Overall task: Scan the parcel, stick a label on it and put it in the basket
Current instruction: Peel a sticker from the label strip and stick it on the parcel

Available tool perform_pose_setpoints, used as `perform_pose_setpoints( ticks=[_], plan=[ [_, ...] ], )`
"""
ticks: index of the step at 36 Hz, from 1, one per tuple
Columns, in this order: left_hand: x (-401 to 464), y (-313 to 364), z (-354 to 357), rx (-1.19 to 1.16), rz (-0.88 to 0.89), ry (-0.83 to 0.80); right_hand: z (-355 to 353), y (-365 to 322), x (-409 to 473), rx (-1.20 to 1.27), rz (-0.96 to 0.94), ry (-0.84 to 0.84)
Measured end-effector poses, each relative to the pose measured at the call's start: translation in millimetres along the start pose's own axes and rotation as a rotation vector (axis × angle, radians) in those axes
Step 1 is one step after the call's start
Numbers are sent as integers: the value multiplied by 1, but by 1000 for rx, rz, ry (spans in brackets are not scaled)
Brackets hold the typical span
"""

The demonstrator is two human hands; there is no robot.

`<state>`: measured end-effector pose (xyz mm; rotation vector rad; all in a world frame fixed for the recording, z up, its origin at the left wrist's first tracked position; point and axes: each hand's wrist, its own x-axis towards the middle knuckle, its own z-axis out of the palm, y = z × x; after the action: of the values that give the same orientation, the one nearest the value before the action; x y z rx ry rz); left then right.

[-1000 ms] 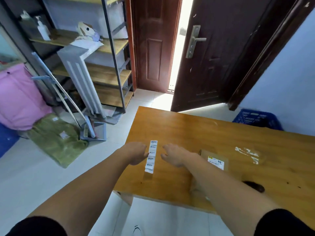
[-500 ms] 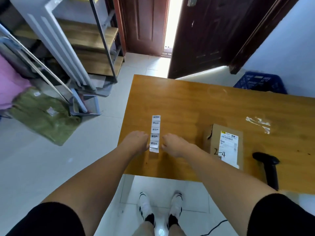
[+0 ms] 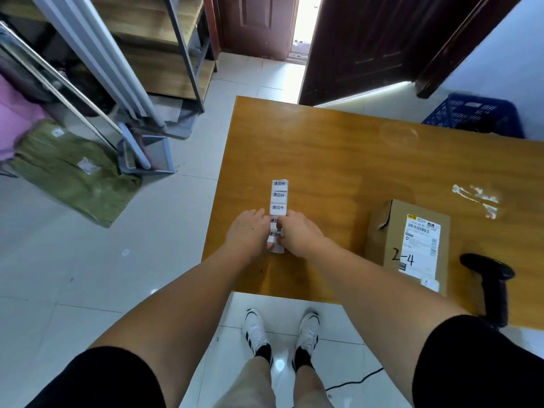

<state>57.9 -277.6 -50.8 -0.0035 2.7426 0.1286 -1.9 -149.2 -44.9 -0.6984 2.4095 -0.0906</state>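
A strip of white labels [image 3: 279, 199] with black print lies on the wooden table [image 3: 338, 160], near its left edge. My left hand [image 3: 249, 232] and my right hand [image 3: 298, 232] press together over the strip's near end, fingers pinching it. Which label they grip is hidden by the fingers. A brown cardboard parcel [image 3: 385, 231] marked "2-4", with a white shipping label on top, rests to the right of my hands. A black handheld scanner [image 3: 490, 285] stands at the table's near right edge. The blue basket [image 3: 474, 114] sits on the floor beyond the table's far right.
A dark door [image 3: 362, 45] stands ajar behind the table. Metal shelving [image 3: 176, 48], a grey dustpan [image 3: 153, 156] and a green bag [image 3: 70, 169] crowd the tiled floor at left. Torn tape remains [image 3: 477, 198] stick to the table. A black cable [image 3: 353, 379] runs by my feet.
Both hands closed in from either side of the label strip and now pinch its near end. The camera has tilted downward, bringing the parcel, scanner and my feet into view.
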Motion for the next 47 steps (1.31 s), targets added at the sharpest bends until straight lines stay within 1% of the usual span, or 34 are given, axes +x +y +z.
perform_pose_setpoints(
  ticks=[8, 13, 16, 20, 23, 25, 27, 32, 36, 38, 44, 47],
  plan=[
    [1, -1, 5, 31, -4, 19, 10, -5, 5, 116, 81, 2],
    [1, -2, 9, 31, -5, 11, 15, 0, 3, 284, 101, 8],
    [0, -1, 5, -17, -14, -7, 10, 4, 0, 409, 137, -1],
    [0, 2, -15, -157, -64, -11, -8, 17, -9, 494, 127, -4],
    [2, 13, -42, -407, -132, -13, -27, 27, -20, 533, 110, 22],
    [6, 23, -61, -515, -128, -29, -40, 33, -28, 565, 115, 56],
    [13, 32, -75, -555, -92, -44, -53, 40, -35, 591, 117, 94],
    [34, 67, -104, -574, -36, -38, -85, 75, -63, 650, 142, 169],
    [45, 107, -115, -696, -32, -39, -96, 114, -88, 696, 195, 236],
    [49, 130, -119, -724, 2, -58, -98, 136, -103, 732, 231, 250],
    [58, 198, -127, -744, 134, -120, -98, 197, -138, 845, 327, 302],
    [64, 227, -130, -694, 168, -124, -91, 224, -149, 924, 383, 327]
  ],
)
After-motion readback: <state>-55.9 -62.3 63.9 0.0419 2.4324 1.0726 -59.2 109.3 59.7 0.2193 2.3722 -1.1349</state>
